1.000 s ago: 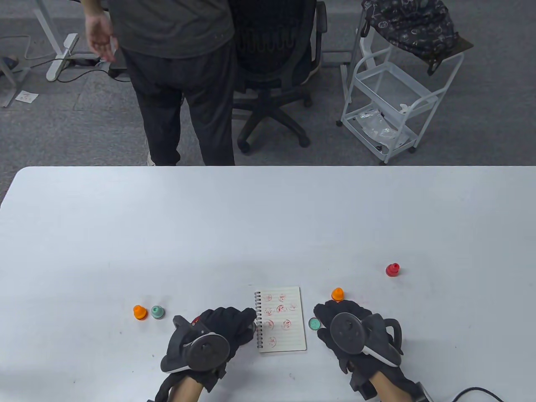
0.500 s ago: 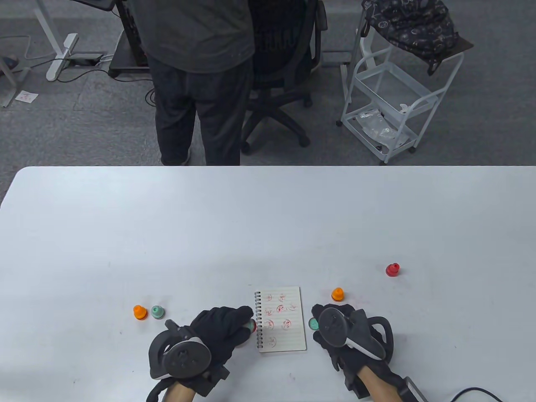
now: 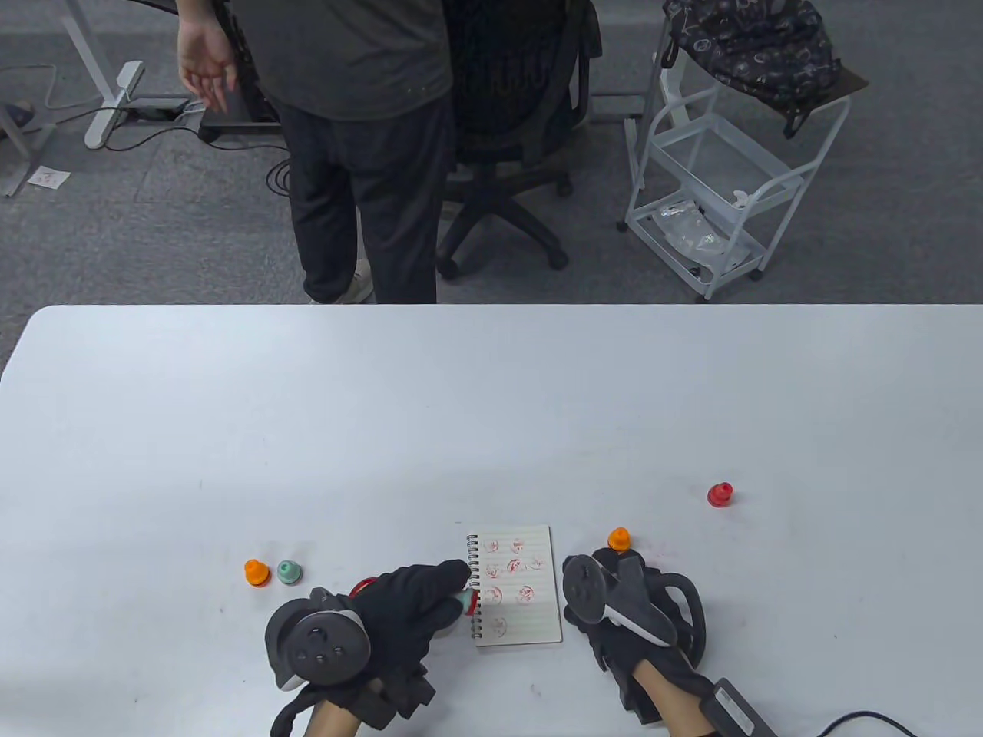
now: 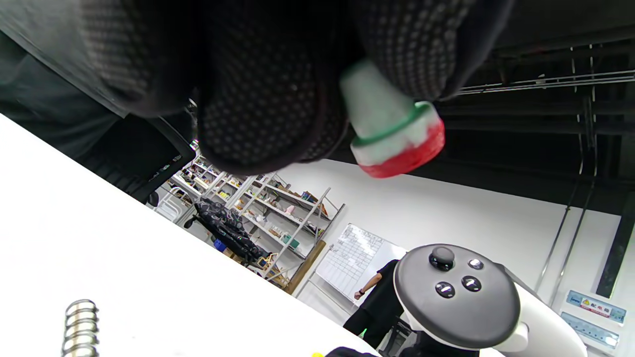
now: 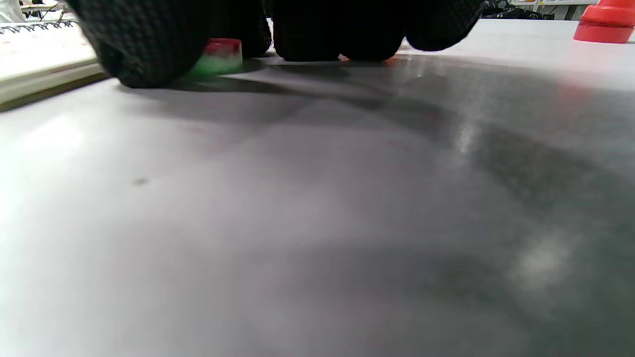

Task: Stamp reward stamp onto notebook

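One stamp (image 4: 394, 134) pinched in left hand (image 3: 407, 606), red face angled toward the notebook (image 3: 518, 587) just right of it, lower centre. Right hand (image 3: 614, 606) rests flat on table (image 3: 491, 414), fingers uncurled.

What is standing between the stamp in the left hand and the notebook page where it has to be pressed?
Nothing visible. The left hand pinches the green and white stamp just at the spiral edge of the notebook, its red face in the air. The right hand rests on the table beside the notebook, off the page.
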`<state>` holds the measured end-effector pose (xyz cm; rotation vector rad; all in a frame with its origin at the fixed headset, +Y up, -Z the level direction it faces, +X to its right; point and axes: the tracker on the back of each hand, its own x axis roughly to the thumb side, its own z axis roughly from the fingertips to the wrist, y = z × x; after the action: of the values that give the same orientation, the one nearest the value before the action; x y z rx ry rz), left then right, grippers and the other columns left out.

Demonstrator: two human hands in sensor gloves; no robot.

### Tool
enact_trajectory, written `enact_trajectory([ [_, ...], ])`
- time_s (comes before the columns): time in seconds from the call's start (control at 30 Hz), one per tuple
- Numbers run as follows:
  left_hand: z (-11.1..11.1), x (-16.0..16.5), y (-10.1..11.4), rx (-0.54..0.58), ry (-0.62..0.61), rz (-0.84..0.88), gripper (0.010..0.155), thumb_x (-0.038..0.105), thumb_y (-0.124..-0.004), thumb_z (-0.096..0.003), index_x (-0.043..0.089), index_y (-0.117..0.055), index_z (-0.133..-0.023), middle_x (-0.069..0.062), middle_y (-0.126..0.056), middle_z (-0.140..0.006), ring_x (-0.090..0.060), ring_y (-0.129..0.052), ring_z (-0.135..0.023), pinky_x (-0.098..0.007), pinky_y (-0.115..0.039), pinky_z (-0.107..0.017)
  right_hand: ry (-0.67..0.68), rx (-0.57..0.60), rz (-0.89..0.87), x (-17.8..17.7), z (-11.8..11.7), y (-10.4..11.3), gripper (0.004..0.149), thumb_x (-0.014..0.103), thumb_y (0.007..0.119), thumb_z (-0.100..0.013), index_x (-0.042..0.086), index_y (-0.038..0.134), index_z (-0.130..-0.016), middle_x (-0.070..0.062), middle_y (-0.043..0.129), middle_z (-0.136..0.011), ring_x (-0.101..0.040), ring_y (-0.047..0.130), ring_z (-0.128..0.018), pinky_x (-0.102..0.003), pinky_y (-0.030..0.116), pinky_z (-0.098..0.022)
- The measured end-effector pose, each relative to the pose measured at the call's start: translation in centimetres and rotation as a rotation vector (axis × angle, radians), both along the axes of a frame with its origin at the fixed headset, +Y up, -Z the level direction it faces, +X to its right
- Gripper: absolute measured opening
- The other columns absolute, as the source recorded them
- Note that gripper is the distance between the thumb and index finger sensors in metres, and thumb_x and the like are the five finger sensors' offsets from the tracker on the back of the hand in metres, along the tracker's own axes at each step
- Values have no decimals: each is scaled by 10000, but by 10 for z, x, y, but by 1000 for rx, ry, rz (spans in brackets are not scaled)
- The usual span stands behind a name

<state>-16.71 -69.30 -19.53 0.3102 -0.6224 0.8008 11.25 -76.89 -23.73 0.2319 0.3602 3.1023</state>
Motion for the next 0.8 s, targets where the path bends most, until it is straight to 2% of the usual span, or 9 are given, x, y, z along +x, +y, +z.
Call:
enact_trajectory([
  [0.13, 0, 1, -1, 1, -4, -3, 494, 295, -835, -439, 92, -872, -888, -111, -997, -766, -265, -1040, -485, -478, -864, -446, 24, 17, 9, 0, 2, 3, 600, 445, 783, -385, 310, 610, -943, -48, 617, -976, -344, 666, -877, -533, 625, -674],
  [0.23, 0, 1, -1, -3, -4, 2, 492, 294, -836, -439, 94, -872, -888, -110, -997, -765, -264, -1040, -486, -478, -864, -446, 42, 49, -30, 2, 7, 8, 619, 413, 790, -394, 237, 581, -950, -57, 621, -996, -382, 723, -884, -537, 682, -653],
  [0.37, 0, 2, -2, -11, -7, 39, 490, 301, -837, -444, 97, -872, -889, -106, -998, -763, -260, -1040, -485, -474, -865, -447, 46, 96, -228, 7, 13, 22, 610, 344, 807, -408, 230, 576, -960, -72, 620, -998, -367, 778, -874, -526, 729, -629],
  [0.47, 0, 3, -4, -42, -18, 127, 490, 299, -838, -447, 94, -870, -891, -108, -996, -763, -261, -1037, -487, -474, -863, -447, 84, 133, -506, 8, 21, 41, 600, 297, 821, -411, 230, 592, -962, -78, 639, -980, -348, 790, -860, -515, 737, -620],
  [0.6, 4, 6, -6, -27, -24, 229, 488, 299, -837, -457, 89, -861, -897, -113, -988, -767, -264, -1032, -488, -477, -857, -450, 119, 113, -740, 1, 33, 53, 599, 304, 836, -405, 232, 612, -956, -76, 654, -961, -329, 795, -837, -504, 730, -618],
  [0.8, 11, 18, -6, 12, -33, 262, 489, 312, -835, -466, 92, -850, -902, -107, -984, -766, -259, -1028, -491, -474, -856, -453, 141, 48, -898, -13, 46, 58, 621, 354, 832, -394, 219, 588, -949, -47, 694, -885, -265, 826, -758, -477, 743, -594],
])
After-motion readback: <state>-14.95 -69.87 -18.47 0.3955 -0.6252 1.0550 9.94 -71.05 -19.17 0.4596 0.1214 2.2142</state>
